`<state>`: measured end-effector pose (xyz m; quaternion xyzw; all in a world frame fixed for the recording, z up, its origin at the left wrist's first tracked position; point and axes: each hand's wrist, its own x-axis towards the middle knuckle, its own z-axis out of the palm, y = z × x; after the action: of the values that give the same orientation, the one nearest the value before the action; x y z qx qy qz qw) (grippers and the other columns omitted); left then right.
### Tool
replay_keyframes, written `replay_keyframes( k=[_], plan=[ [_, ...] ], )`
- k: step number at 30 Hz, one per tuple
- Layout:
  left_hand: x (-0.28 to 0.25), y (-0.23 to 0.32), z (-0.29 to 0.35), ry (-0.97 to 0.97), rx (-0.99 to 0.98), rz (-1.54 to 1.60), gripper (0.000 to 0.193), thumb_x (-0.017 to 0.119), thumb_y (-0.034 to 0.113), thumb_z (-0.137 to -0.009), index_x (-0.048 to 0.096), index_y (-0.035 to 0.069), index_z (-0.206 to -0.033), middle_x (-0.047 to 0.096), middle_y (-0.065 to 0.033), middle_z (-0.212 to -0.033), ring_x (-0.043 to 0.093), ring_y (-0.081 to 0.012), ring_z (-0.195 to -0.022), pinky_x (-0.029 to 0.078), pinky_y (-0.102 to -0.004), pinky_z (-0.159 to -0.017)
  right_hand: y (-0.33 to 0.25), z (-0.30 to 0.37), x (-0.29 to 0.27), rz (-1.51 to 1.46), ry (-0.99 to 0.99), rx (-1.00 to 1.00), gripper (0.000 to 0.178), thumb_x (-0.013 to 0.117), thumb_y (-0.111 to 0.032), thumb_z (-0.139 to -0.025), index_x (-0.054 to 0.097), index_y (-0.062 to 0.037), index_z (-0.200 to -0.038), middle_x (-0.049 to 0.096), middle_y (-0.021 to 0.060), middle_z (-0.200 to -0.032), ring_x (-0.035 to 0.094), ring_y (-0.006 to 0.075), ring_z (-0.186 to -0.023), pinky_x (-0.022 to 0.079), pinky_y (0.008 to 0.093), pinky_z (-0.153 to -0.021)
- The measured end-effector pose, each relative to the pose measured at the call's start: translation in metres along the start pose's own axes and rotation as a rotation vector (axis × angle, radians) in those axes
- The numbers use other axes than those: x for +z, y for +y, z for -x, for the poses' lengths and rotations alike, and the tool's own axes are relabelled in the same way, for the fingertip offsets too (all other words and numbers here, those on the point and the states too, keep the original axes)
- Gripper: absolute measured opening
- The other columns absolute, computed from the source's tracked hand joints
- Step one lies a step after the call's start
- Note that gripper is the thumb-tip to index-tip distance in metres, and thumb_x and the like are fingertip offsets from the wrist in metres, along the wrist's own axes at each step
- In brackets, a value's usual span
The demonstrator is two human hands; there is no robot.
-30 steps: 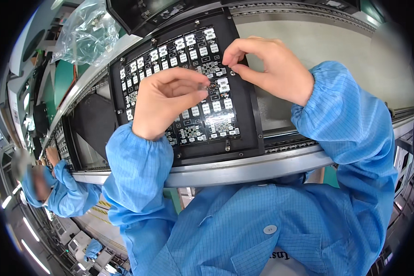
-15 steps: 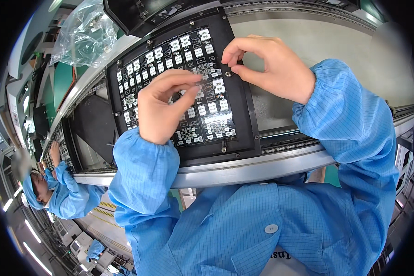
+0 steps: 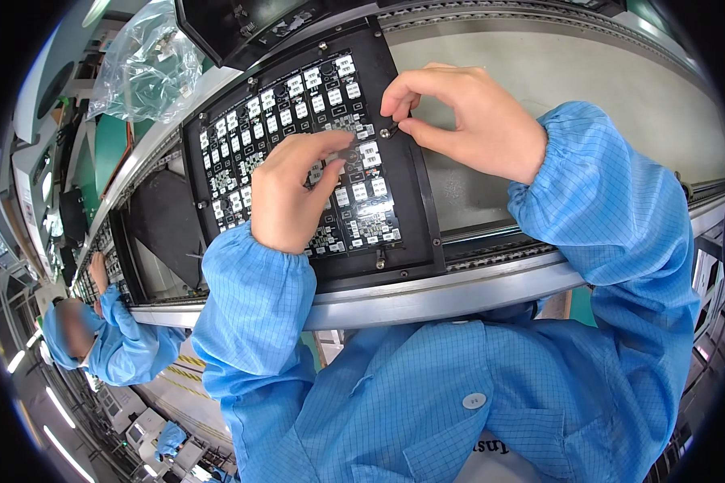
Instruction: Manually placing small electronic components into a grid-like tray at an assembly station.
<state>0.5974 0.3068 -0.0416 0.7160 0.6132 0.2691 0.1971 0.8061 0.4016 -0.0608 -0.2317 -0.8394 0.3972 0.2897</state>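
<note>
A black fixture frame [image 3: 419,233] lies on the conveyor in front of me, holding a black circuit board panel [image 3: 330,101] with rows of white square parts. My left hand [image 3: 294,189] hovers over the lower middle of the panel. Its thumb and forefinger are bent toward each other with a gap between the tips, and no held part shows. At the frame's right edge is my right hand [image 3: 471,121], fingers curled and thumb tip slightly apart from them. That thumb is beside a small metal-headed clip [image 3: 386,133]; whether it touches cannot be told. Another clip [image 3: 381,259] sits at the near edge.
A metal rail [image 3: 459,294] runs along the near side. Clear plastic bag [image 3: 149,68] with small contents lies at upper left. A black case [image 3: 258,28] stands behind the fixture. To the left, a co-worker in blue [image 3: 125,346] reaches toward the line.
The fixture with its panel has shifted slightly left. My right hand has moved a little left with it; my left hand has drifted slightly right, its fingertips remaining apart.
</note>
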Motion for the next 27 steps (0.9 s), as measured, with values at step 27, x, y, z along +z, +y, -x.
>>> replay_keyframes(
  k=[27],
  plan=[
    [-0.113,-0.016,-0.038,-0.011,0.052,-0.501,0.015,0.051,0.003,-0.081,0.061,0.002,-0.092,0.059,-0.0155,-0.093,0.058,-0.0348,-0.089,0.048,-0.0423,-0.078,-0.023,0.010,0.010,0.252,-0.251,-0.294,0.012,0.070,-0.013,-0.073,0.061,-0.0062,-0.076,0.056,0.0026,-0.084,0.051,0.0246,-0.092,0.044,0.0365,-0.083]
  ],
)
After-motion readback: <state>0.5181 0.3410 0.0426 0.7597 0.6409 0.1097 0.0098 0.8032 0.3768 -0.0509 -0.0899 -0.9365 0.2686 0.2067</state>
